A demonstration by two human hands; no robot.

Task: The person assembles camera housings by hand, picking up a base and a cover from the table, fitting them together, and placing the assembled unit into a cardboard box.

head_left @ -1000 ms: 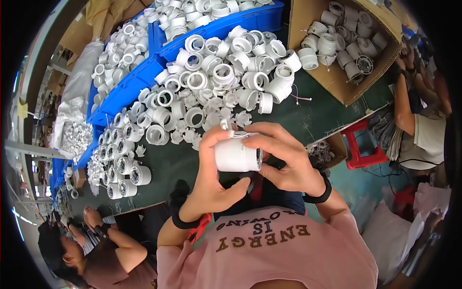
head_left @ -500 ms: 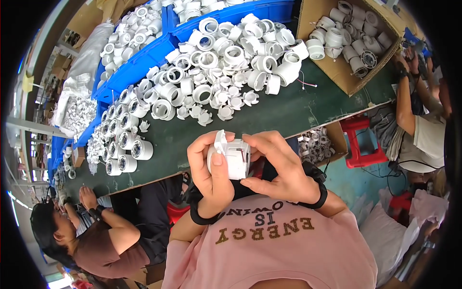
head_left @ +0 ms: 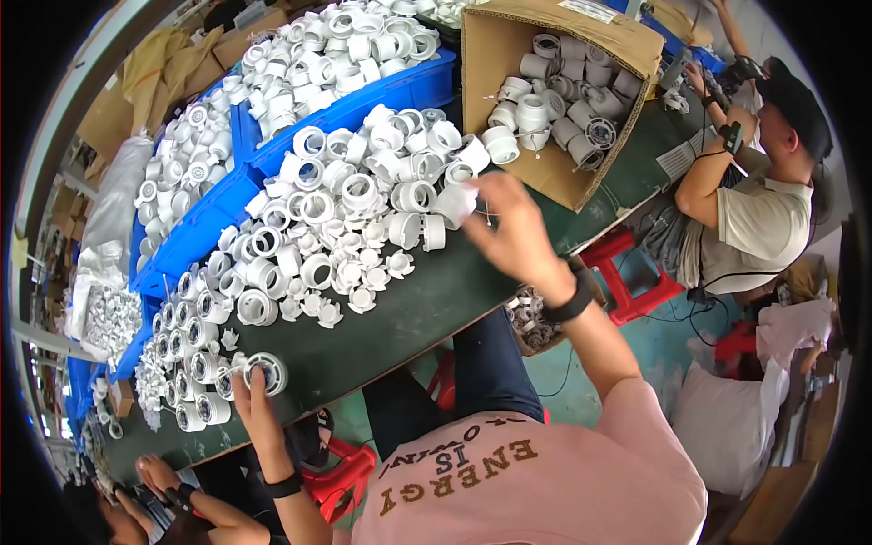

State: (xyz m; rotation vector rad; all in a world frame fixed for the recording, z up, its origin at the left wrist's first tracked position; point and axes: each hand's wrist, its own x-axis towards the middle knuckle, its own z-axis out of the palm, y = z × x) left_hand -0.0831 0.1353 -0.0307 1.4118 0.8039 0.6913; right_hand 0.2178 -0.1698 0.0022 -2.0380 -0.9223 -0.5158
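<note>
My left hand (head_left: 260, 420) is at the front end of the rows of finished-looking white cylinders. Its fingers are on a short white cylindrical housing (head_left: 279, 374) with a dark, clear-centred ring in its face. My right hand (head_left: 516, 238), slightly blurred, reaches to the right edge of the pile. Its thumb and fingers close round the end of a larger plain white cylinder (head_left: 451, 205). A thin wire shows beside that hand. Left of it lie many white ring-shaped housings (head_left: 360, 191) and small petal-edged white caps (head_left: 350, 272).
Blue bins (head_left: 363, 107) of white parts stand behind the pile on the green table (head_left: 381, 338). A cardboard box (head_left: 563, 186) of white cylinders is at the far right. Red stools (head_left: 627, 282) stand below. Other people sit at both sides.
My hands have parted from the white housing they held together before me. The left has gone left to the rows with a housing; the right has reached forward to the pile. The view has shifted.
</note>
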